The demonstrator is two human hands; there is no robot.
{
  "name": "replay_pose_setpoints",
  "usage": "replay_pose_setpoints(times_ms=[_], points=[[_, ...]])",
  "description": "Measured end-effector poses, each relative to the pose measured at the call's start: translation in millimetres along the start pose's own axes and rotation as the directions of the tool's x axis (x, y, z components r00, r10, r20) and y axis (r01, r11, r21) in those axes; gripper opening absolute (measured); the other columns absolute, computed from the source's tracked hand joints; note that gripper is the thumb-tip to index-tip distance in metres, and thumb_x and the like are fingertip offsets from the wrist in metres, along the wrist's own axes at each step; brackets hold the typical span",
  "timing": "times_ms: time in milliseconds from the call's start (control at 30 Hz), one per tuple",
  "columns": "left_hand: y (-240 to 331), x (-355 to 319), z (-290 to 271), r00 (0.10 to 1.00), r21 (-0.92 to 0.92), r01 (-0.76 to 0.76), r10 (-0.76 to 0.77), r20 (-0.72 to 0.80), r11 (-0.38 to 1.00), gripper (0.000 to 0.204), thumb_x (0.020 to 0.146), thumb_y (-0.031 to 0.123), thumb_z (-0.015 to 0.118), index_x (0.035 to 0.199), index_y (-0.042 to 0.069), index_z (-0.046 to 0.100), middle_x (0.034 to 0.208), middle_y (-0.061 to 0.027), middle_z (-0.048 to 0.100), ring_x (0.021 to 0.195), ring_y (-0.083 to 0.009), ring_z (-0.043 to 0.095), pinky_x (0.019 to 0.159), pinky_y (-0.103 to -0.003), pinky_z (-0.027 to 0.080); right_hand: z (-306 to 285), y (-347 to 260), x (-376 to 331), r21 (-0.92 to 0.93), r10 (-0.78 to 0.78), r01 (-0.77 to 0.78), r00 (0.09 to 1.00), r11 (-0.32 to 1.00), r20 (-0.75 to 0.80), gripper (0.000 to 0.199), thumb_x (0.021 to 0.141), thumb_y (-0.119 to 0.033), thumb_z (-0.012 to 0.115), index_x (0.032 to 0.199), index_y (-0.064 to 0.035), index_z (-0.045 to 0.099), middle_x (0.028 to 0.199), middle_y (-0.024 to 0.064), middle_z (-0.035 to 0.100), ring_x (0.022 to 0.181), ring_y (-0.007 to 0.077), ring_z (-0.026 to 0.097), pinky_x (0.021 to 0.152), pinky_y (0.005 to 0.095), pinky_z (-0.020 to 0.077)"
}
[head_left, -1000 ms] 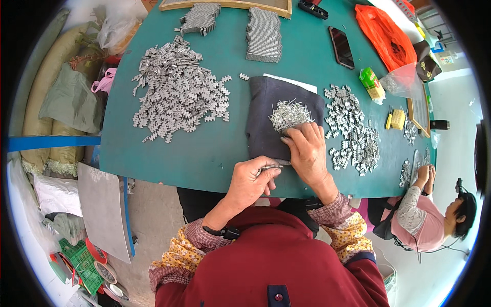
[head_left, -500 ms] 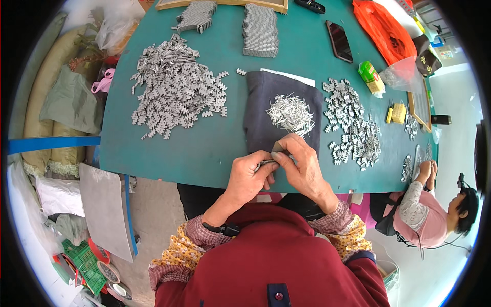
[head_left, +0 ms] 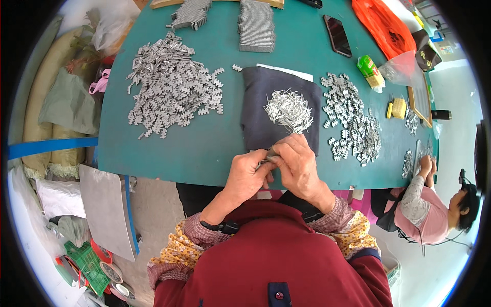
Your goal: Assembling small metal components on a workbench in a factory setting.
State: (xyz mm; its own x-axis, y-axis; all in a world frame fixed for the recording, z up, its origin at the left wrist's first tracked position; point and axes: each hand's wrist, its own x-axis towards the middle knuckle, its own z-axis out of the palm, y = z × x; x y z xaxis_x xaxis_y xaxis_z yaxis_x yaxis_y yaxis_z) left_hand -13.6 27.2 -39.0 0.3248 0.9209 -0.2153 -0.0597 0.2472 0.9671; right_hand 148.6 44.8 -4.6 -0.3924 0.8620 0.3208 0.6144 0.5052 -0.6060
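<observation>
My left hand (head_left: 244,176) and my right hand (head_left: 297,166) meet over the table's near edge. Both are closed, fingertips pinched together around a small grey piece (head_left: 264,162), mostly hidden by the fingers. Just beyond them a folded dark cloth (head_left: 255,120) bears a heap of thin silvery pins (head_left: 289,111). Left of the cloth spreads a big pile of grey toothed metal pieces (head_left: 174,87). A smaller pile of similar toothed pieces (head_left: 341,102) lies to its right. One loose toothed piece (head_left: 237,67) sits by the cloth's far left corner.
At the far side stand stacked rows of grey pieces (head_left: 257,25) by a wooden frame. Rightward lie a phone (head_left: 337,36), an orange-red bag (head_left: 383,30), a green-yellow packet (head_left: 370,71) and a yellow block (head_left: 399,108). A co-worker (head_left: 422,212) sits at the right end.
The view has shifted slightly, so the things on the table sit a little higher and to the left. My right fingers have drawn in closer around the small piece; both hands stay together.
</observation>
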Motion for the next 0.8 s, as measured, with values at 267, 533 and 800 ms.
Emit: replay_pose_setpoints(times_ms=[267,533,800], points=[[6,-1,-3,0.998,0.026,0.025,-0.023,-0.066,0.999,0.006,0.09,-0.005,0.06,0.091,-0.005,0.066,0.063,-0.0092,0.066,0.052,-0.0124,0.064,0.046,-0.026,0.05,1,-11,-15,-0.158,-0.153,0.143,0.987,0.977,-0.057,0.042,0.071,-0.015,0.069,0.109,0.0009,0.063,0.113,0.0143,0.061,0.096,0.0281,0.058,0.082,0.041,0.0435],[12,-4,11,0.998,0.052,0.047,-0.045,-0.043,0.998,0.009,0.091,-0.008,0.055,0.091,-0.008,0.064,0.072,-0.0097,0.068,0.053,-0.0142,0.064,0.046,-0.026,0.05,-8,-14,-40,-0.089,-0.079,0.07,0.992,0.994,-0.104,0.046,0.073,-0.011,0.07,0.116,0.0032,0.063,0.124,0.0155,0.057,0.104,0.0315,0.056,0.086,0.0439,0.0443],[26,-5,35,0.997,0.053,0.036,-0.039,0.06,0.998,0.009,0.09,-0.012,0.057,0.086,-0.007,0.063,0.066,-0.0095,0.066,0.054,-0.0143,0.065,0.045,-0.027,0.051,-34,-16,-62,-0.068,-0.064,0.051,0.978,0.996,-0.196,0.042,0.073,-0.015,0.07,0.11,0.0034,0.064,0.12,0.0157,0.057,0.107,0.0317,0.054,0.091,0.0447,0.0421]])
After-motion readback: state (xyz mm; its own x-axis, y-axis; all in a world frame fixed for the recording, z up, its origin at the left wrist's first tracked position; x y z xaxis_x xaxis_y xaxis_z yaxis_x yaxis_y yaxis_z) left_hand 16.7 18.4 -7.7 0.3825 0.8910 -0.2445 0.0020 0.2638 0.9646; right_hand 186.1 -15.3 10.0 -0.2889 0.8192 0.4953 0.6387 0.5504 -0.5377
